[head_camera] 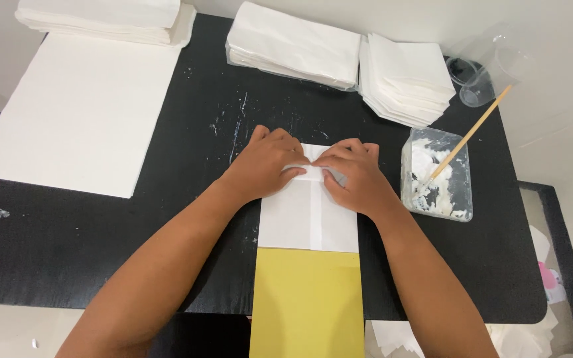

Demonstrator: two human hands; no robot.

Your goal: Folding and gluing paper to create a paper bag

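A white folded paper bag lies on the black table with a centre seam running down it. A yellow card sticks out of its near end. My left hand and my right hand both press on the far end of the bag, fingertips meeting over a folded flap. The flap is mostly hidden under my fingers.
A clear tub of white paste with a wooden-handled brush stands right of my hands. Stacks of white folded paper sit at the back. A large white sheet lies at left, clear plastic cups at back right.
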